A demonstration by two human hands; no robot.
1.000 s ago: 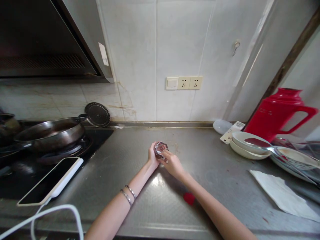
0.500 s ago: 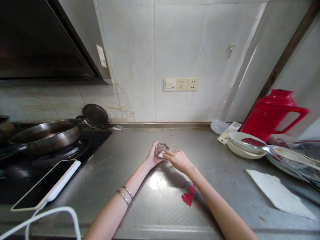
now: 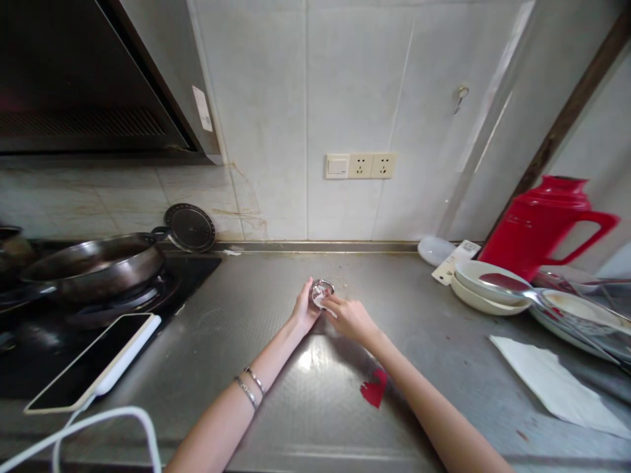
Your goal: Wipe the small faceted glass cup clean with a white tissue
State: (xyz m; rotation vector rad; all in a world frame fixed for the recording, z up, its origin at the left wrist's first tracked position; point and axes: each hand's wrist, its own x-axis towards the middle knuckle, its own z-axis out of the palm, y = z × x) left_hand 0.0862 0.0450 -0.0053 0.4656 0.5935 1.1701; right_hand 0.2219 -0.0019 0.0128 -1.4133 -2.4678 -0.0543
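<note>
A small clear glass is in the grasp of my left hand, whose fingers wrap its left side and underside. Its round rim tips toward me. My right hand pinches a piece of white tissue at the mouth of the glass; part of the tissue shows inside the rim. The right fingertips are partly hidden at the glass. Below the right wrist, a torn red scrap lies on the steel counter.
To the left, a pan sits on the stove, with a phone in front and a white cable. At right are a red thermos, stacked bowls, a spoon, a plate and a folded paper napkin.
The glass has turned slightly in my left hand, and the right fingers with the tissue have shifted a little at its mouth. The whole view has moved slightly.
</note>
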